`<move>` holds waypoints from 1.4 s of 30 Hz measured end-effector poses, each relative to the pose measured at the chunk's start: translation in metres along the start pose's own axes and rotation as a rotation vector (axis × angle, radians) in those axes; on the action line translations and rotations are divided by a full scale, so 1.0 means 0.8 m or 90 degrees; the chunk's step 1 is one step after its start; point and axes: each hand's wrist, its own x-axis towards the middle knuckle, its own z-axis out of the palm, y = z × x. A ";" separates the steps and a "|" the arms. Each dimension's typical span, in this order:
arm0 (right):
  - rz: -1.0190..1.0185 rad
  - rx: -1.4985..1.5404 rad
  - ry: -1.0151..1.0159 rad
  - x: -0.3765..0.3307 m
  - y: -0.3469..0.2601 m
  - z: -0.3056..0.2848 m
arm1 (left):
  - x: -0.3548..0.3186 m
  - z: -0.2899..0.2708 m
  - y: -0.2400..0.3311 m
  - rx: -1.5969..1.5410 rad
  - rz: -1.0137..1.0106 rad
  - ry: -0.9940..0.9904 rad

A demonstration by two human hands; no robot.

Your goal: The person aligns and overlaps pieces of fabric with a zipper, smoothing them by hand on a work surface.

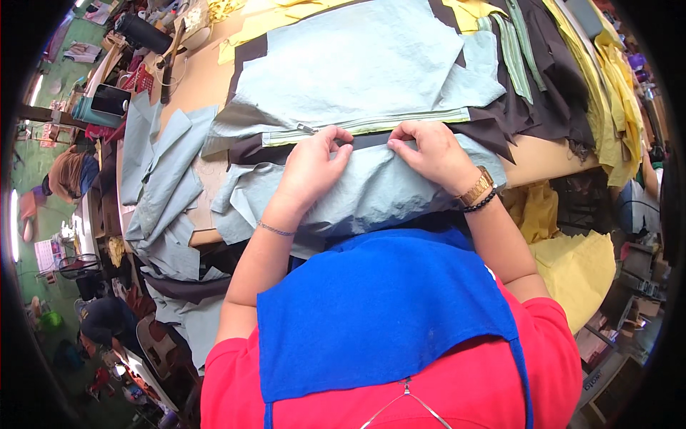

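A light grey-blue fabric panel (357,68) lies on the table in front of me, with a green-edged zipper (386,123) along its near side. The metal zipper pull (306,129) is beside my left hand (323,163). A dark fabric strip (371,141) runs just below the zipper, and a second piece of grey-blue cloth (357,189) hangs toward my lap. My left hand is closed, thumb and forefinger pinching the cloth where strip and near piece meet. In the same way my right hand (434,154) pinches that edge a short way to the right.
Loose grey-blue pieces (161,168) drape over the table's left edge. Dark cloth (557,71), striped zipper tapes (511,53) and yellow fabric (614,100) are piled at right. A phone (111,100), a black bottle (143,32) and scissors (171,64) stand or lie far left.
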 end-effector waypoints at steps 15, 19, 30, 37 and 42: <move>0.056 0.098 -0.106 -0.002 0.002 -0.030 | -0.014 0.014 -0.027 -0.065 0.131 0.148; 0.017 0.097 -0.076 -0.003 0.009 -0.029 | -0.016 0.017 -0.029 -0.050 0.116 0.150; 0.034 -0.046 -0.059 -0.008 0.009 -0.034 | -0.039 -0.020 -0.064 -0.059 0.108 0.134; -0.100 -0.172 0.028 -0.021 -0.016 0.002 | -0.040 -0.017 -0.056 0.051 0.215 0.155; -0.033 -0.120 -0.007 -0.023 -0.029 0.015 | -0.042 -0.016 -0.056 0.021 0.214 0.150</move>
